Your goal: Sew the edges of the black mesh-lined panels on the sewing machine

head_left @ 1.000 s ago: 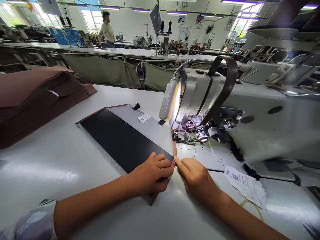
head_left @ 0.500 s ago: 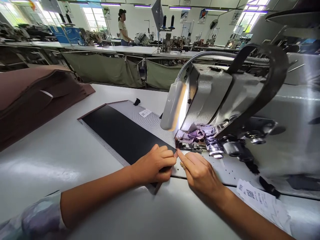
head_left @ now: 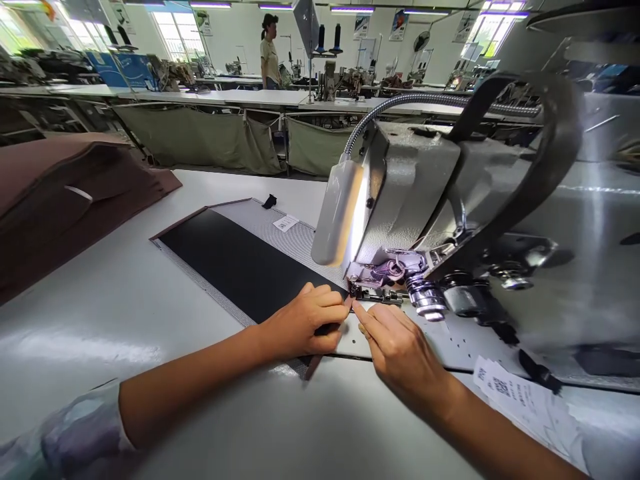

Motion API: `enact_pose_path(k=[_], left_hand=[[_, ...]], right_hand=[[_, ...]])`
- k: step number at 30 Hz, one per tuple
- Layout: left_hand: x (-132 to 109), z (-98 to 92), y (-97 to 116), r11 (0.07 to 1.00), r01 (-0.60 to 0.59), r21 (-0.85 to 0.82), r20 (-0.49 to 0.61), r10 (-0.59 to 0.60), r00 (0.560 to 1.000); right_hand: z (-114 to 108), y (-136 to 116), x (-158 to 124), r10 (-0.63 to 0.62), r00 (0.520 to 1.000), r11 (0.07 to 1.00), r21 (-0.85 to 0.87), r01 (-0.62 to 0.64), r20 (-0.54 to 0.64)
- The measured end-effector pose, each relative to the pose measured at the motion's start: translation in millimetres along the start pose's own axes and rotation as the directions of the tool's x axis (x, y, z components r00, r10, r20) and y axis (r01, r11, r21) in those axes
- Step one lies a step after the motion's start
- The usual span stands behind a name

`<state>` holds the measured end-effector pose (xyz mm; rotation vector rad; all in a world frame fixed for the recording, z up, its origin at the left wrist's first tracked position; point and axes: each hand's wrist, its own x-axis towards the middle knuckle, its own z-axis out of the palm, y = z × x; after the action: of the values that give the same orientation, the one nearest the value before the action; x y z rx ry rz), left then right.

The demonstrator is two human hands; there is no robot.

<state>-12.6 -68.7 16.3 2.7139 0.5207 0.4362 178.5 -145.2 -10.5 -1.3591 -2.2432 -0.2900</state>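
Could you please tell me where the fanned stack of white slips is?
In the head view, the white slips lie lower right, beside the right forearm, near the sewing machine.

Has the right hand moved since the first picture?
Yes, the right hand has moved forward, closer to the sewing machine's presser foot.

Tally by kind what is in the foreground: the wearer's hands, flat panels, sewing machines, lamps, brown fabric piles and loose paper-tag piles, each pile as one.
Left hand and right hand: 2
Black-and-mesh panel: 1
Sewing machine: 1
Lamp: 1
Brown fabric pile: 1
Paper-tag pile: 1
Total: 7
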Motion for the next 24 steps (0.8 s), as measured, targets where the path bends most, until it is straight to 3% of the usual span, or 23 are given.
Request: enact_pose_path(k=[14,17,20,24], left_hand=[[2.0,1.8,-1.1,1.000,0.013,-0.005,-0.038,-0.013,0.999],[1.8,8.9,14.4,0.990,0.140,-0.024,-0.084,-0.141,0.986],[1.7,21.0,37.6,0.942,0.320,-0.098,-0.161,-0.332,0.929],[3.2,32.4,55.6,0.918,0.356,-0.174,-0.201,-0.387,0.900]], right_hand=[[-4.4,-4.1,1.3,0.026,1.000,1.000,-0.010,-0.026,0.000],[-13.7,-13.9,-6.1,0.028,0.999,0.999,-0.025,-0.027,0.021],[-19.8,-27.3,-24.8,-0.029,0.999,0.999,-0.020,0.029,0.031],[-19.8,-39.4,-50.5,-0.128,0.992,0.991,-0.028,0.128,0.004]])
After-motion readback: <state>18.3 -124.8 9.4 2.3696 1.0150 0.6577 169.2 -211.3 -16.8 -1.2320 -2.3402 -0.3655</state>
